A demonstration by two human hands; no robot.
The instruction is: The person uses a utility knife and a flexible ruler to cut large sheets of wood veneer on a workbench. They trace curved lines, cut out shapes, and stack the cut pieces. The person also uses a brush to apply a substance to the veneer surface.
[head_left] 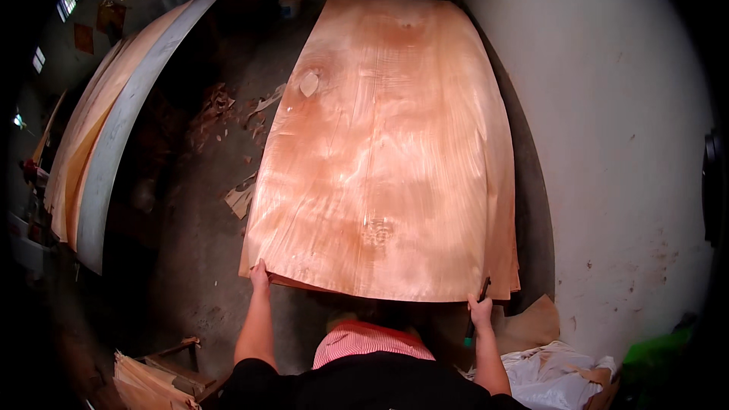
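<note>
- A large, thin sheet of reddish-brown wood veneer lies flat on top of a stack of like sheets, its long axis running straight away from the person toward the far end of the room; its near short edge crosses the picture just ahead of both hands.
- A pale plastered wall runs close along the stack's right side, while a second pile of lighter veneer sheets on a curved grey board stands well apart to the left, across a dark concrete floor littered with wood scraps.
- A crumpled white plastic sack lies at the lower right, near the person's right elbow; a bundle of pale veneer offcuts sits at the lower left.
- The left hand reaches forward to the near-left corner of the top sheet, fingers closed over the edge where that corner lifts slightly off the sheets below.
- The right hand meets the same near edge toward its right corner, fingers curled at the rim; whether it pinches the sheet or only touches it cannot be told.
- A slim dark tool with a green tip shows beside the right hand; whether the hand holds it cannot be told.
- The sheet lies ahead of both hands, which sit about equally near its edge, one at each corner.
</note>
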